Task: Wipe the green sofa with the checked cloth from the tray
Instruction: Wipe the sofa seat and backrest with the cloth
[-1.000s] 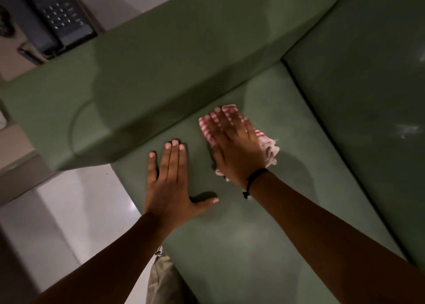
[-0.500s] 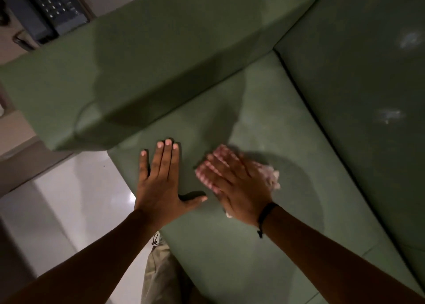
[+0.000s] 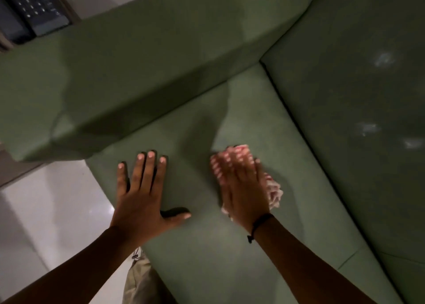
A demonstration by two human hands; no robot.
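Sofa point(image 3: 197, 253) seat under flat right hand point(image 3: 243, 188), checked cloth point(image 3: 273, 192).

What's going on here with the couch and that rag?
A person is wiping the seat of a green sofa. The right hand presses a red-and-white checked cloth flat on the cushion, blurred by motion. The left hand lies flat on the seat beside it, fingers spread, holding nothing. Pale smudges show on the darker cushion to the right.
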